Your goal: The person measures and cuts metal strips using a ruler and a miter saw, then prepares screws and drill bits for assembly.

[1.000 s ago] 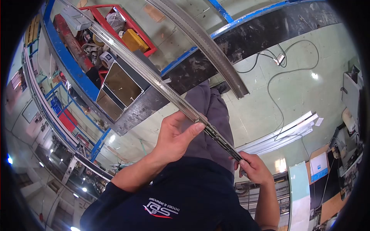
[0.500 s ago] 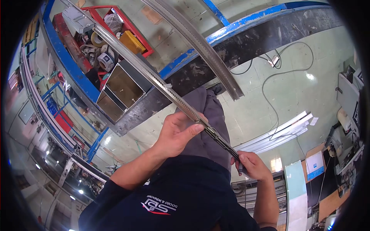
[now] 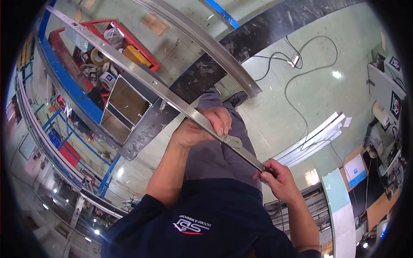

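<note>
A long, narrow metal strip (image 3: 171,97) runs slantwise from the upper left down to my right hand. Its flat face, with small holes along it, is turned up. My left hand (image 3: 197,128) is wrapped around the strip near its lower part, fingers over the top. Just beyond those fingers a plate with a slot (image 3: 232,141) shows on the strip. The near end is pinched between thumb and fingers of my right hand (image 3: 277,177), which partly hides it. The strip passes above a hollow rectangular profile (image 3: 129,101) on the bench.
A dark workbench (image 3: 148,133) with a blue edge stands at left. A red tray (image 3: 137,47) holds tape rolls and a yellow box (image 3: 138,56). Another metal profile (image 3: 215,47) juts out over the bench bar. Cable (image 3: 287,92) and white strips (image 3: 307,139) lie on the floor.
The strip has been turned, from its toothed side to its flat, holed face. My left hand has changed its hold, with fingers now over the top. The view has shifted slightly.
</note>
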Available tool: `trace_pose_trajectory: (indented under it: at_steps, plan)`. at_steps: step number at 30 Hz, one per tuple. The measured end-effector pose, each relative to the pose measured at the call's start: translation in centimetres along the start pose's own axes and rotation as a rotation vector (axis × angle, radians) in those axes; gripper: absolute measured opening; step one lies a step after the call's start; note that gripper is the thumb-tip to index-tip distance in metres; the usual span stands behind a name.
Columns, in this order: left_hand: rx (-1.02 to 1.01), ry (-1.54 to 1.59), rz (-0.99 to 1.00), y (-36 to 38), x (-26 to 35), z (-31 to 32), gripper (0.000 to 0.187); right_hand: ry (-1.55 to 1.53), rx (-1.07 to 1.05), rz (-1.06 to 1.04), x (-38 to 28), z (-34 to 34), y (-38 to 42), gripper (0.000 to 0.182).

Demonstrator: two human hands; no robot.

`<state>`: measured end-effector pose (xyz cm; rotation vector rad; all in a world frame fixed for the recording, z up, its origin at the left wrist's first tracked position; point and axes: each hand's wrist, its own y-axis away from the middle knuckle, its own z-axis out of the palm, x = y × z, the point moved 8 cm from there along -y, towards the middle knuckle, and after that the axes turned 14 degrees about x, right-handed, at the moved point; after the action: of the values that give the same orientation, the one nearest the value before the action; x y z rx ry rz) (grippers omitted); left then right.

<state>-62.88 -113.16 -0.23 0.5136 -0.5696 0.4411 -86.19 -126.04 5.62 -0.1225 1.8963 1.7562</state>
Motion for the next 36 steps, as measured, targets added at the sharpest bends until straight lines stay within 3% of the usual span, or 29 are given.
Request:
trace_pose_trajectory:
  at_steps: [5,8,13,15,16,19,20,24,30,36]
  plan:
    - [-0.147,0.192,0.053,-1.2,-1.6,0.4,0.017,0.113,0.171,-0.1,0.5,0.5,0.0,0.024]
    - [-0.195,0.406,-0.012,-0.8,-3.6,0.2,0.019,0.194,0.282,-0.172,1.4,0.5,-0.2,0.026]
    - [-0.042,0.472,0.03,0.4,-4.2,0.2,0.017,0.347,0.44,-0.321,-1.0,0.3,0.1,0.028]
    - [0.052,0.442,0.061,1.6,-4.1,0.1,0.024,0.382,0.469,-0.348,-1.2,0.2,0.4,0.029]
    - [0.051,0.513,0.094,2.3,-3.8,0.3,0.037,0.403,0.481,-0.365,-1.3,0.1,0.4,0.029]
    - [0.348,0.588,-0.13,4.8,-3.1,0.5,0.048,0.434,0.507,-0.43,-1.9,0.5,0.8,0.029]
    - [0.381,0.558,-0.066,5.2,-2.0,1.2,0.053,0.469,0.499,-0.452,-1.9,0.8,0.9,0.029]
    - [0.624,0.134,-0.099,6.3,-0.2,2.0,0.045,0.507,0.466,-0.48,-0.8,1.2,0.9,0.029]
    - [0.719,0.017,-0.244,7.2,-0.3,1.4,0.041,0.419,0.459,-0.448,-0.3,1.5,1.9,0.027]
    - [0.734,-0.09,-0.111,7.1,0.2,1.3,0.038,0.354,0.433,-0.408,-0.3,1.2,1.6,0.023]
